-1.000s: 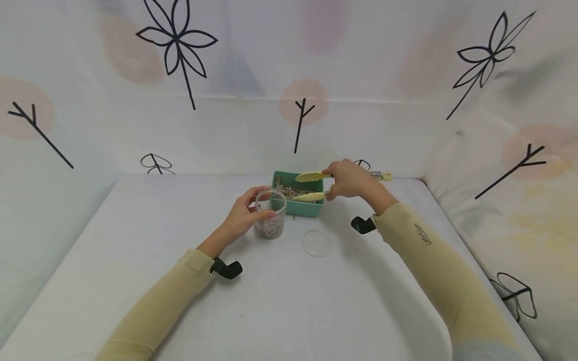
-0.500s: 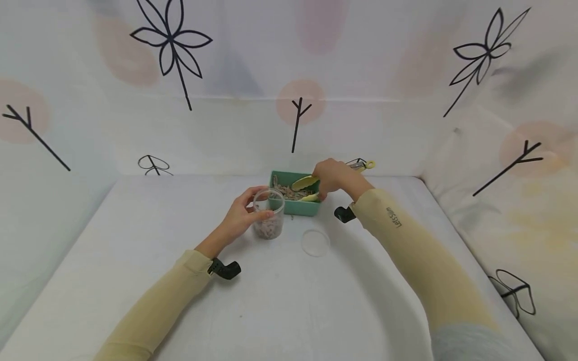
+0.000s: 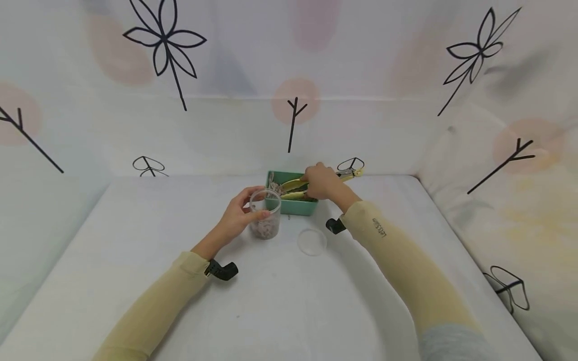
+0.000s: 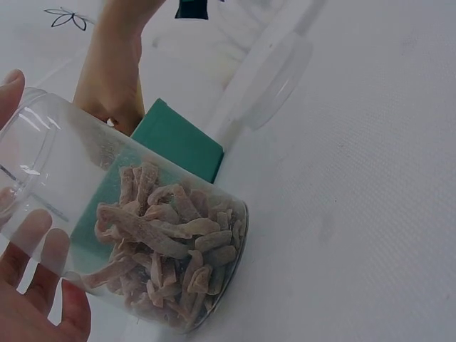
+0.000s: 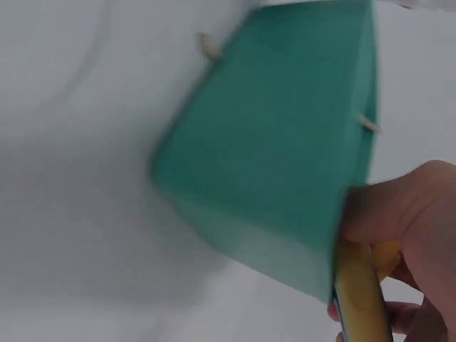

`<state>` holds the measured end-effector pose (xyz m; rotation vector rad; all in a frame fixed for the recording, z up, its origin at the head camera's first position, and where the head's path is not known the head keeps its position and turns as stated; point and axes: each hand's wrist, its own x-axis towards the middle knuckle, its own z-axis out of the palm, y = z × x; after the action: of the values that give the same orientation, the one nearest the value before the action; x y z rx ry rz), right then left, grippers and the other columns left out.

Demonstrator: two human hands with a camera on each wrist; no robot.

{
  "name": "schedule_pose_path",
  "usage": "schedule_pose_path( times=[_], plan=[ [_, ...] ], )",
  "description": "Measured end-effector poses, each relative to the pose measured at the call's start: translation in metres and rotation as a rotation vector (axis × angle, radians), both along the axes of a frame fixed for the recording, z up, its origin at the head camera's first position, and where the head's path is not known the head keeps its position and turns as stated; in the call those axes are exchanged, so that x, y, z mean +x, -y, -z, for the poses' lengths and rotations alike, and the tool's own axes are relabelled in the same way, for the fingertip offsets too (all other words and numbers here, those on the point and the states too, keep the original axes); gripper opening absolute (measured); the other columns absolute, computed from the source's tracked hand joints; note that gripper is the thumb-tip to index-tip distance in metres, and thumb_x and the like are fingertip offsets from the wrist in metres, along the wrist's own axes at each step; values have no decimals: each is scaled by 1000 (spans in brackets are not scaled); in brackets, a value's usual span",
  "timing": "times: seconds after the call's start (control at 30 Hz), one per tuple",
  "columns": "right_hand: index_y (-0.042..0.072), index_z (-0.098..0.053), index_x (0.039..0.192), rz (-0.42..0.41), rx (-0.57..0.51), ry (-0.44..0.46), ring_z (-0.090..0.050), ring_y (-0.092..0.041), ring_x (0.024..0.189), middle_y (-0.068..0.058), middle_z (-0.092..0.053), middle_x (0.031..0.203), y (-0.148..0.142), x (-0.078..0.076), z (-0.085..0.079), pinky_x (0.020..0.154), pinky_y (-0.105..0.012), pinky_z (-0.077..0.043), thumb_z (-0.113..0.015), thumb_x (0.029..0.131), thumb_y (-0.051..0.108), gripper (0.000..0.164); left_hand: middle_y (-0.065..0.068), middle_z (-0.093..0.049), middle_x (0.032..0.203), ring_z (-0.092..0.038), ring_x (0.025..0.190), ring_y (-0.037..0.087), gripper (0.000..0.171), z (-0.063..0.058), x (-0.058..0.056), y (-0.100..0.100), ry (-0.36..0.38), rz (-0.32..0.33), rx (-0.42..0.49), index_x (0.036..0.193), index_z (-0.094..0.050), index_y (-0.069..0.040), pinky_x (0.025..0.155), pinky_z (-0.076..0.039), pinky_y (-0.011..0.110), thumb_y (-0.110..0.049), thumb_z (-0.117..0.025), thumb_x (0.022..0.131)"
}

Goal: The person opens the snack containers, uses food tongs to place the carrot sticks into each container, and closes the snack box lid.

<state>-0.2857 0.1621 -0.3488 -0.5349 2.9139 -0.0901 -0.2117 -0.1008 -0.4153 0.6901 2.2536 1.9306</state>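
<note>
My left hand (image 3: 234, 214) grips a clear plastic jar (image 3: 266, 220), thumb and fingers around its side near the open top. Brownish-grey dried strips (image 4: 167, 242) fill its lower part, dusted pale. Just behind and to the right stands a green rectangular box (image 3: 295, 208) with similar strips inside. My right hand (image 3: 321, 181) holds yellow-ended tongs (image 3: 292, 184), tips down inside the box toward its left end. The right wrist view shows the hand at the box's rim; the wall there hides the tong tips, so I cannot tell whether they pinch anything.
A round clear lid (image 3: 312, 242) lies flat on the white table (image 3: 280, 306), right of the jar. A small crumb (image 5: 206, 46) lies beside the box. A patterned cloth wall (image 3: 226, 135) rises directly behind the table's far edge.
My right hand has moved left and the tongs have gone from above the box down into it, their ends drawing nearer together. The left hand keeps its hold on the jar.
</note>
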Motion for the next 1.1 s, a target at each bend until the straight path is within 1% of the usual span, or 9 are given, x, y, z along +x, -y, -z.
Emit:
schedule_pose_path(
  times=[0.1, 0.2, 0.3, 0.47, 0.53, 0.67, 0.8, 0.93, 1.1],
  plan=[
    [12, -67, 131, 3, -3, -66, -52, -28, 102, -10, -64, 120, 3, 3, 6, 79, -43, -49, -65, 91, 11, 40, 15, -52, 141, -46, 131, 31, 64, 0, 0, 1, 4, 1, -1, 145, -47, -12, 104, -40, 54, -12, -76, 89],
    [13, -70, 128, 10, -12, -99, -52, -26, 99, -10, -65, 116, 4, 6, 7, 74, -41, -50, -64, 91, 9, 38, 17, -51, 142, -46, 132, 30, 64, 1, -1, 2, 2, 2, 1, 145, -47, -12, 104, -39, 54, -14, -76, 89],
    [13, -71, 126, -4, -7, -108, -52, -26, 99, -9, -66, 113, 2, 7, 4, 74, -41, -51, -65, 91, 10, 36, 18, -50, 143, -46, 131, 29, 64, 1, -1, 2, 2, 0, 6, 145, -47, -12, 105, -39, 54, -13, -76, 89],
    [13, -72, 125, -4, -1, -111, -52, -26, 98, -7, -68, 111, -9, 10, -4, 72, -41, -50, -74, 89, 18, 36, 19, -50, 142, -46, 131, 28, 65, 2, 1, 1, 1, -4, 9, 146, -46, -11, 105, -39, 53, -12, -76, 89],
    [13, -71, 126, 9, -17, -109, -51, -26, 99, -7, -68, 111, -15, 13, -8, 72, -41, -50, -77, 88, 23, 39, 19, -51, 142, -46, 131, 28, 65, 1, 1, 0, 1, -5, 7, 146, -46, -11, 105, -39, 52, -12, -76, 89],
    [12, -70, 127, 11, -71, -114, -51, -26, 101, -6, -68, 115, -25, 19, -16, 73, -42, -50, -80, 86, 25, 45, 16, -51, 142, -46, 132, 27, 65, 1, 0, 0, 3, -5, -6, 146, -46, -12, 105, -39, 52, -15, -77, 89],
    [11, -68, 128, -4, -109, -147, -50, -27, 102, -7, -66, 116, -29, 25, -25, 77, -44, -49, -81, 85, 24, 47, 17, -50, 143, -45, 132, 26, 65, 2, -1, 1, 8, 0, -5, 146, -46, -14, 105, -38, 53, -18, -77, 89],
    [9, -67, 129, -14, -136, -174, -50, -29, 104, -10, -65, 116, -29, 31, -33, 79, -45, -49, -81, 85, 20, 47, 17, -49, 144, -45, 132, 26, 66, 2, -1, 1, 11, 2, 0, 146, -46, -13, 106, -39, 53, -18, -77, 89],
    [8, -68, 127, -26, -155, -169, -50, -29, 101, -10, -65, 114, -28, 32, -30, 77, -45, -49, -81, 85, 19, 45, 19, -48, 144, -45, 133, 27, 66, 1, -1, 2, 8, 6, -4, 147, -44, -11, 106, -39, 52, -15, -76, 90]
  ],
)
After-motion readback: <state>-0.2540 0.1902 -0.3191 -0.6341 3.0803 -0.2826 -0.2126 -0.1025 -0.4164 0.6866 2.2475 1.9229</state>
